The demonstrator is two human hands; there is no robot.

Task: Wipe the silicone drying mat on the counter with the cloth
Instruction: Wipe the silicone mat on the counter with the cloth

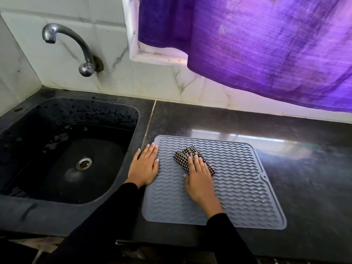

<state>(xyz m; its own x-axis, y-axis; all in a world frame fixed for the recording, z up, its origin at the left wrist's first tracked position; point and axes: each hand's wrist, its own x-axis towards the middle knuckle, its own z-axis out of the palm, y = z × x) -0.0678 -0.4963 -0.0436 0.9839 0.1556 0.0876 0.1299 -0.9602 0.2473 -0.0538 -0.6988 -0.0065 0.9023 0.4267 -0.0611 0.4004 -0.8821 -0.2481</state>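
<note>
A: Where does the silicone drying mat (238, 180) lie?

B: Flat on the dark speckled counter (308, 168), just right of the seam between the sink slab and the counter slab. It is grey-blue, ribbed with wavy lines, with rounded corners and a small notch on its right edge. Its near edge lies close to the counter's front edge.

A: And the cloth (190, 155)?

B: A small black-and-white checked cloth, bunched up, on the upper left part of the mat. The right hand (200, 178) lies on it palm down, the fingers straight and close together, pressing it onto the ribs. The hand looks slightly blurred.

A: The other hand?

B: The left hand (145, 166) lies flat on the mat's left edge, partly on the counter, fingers straight and held nearly together, thumb out towards the cloth. It holds nothing. Both arms are in black sleeves (106, 221).

A: What is around the counter?

B: To the left a black sink (38, 210) is set into the slab, with a metal drain (83, 163) at the bottom and water drops on its far wall. Above it a curved chrome tap (72, 46) comes out of a white marbled tile wall (152, 79). To the right a purple curtain (266, 44) hangs over a window recess, and light falls under it onto the wall and shines as a pale band on the polished counter behind the mat.
</note>
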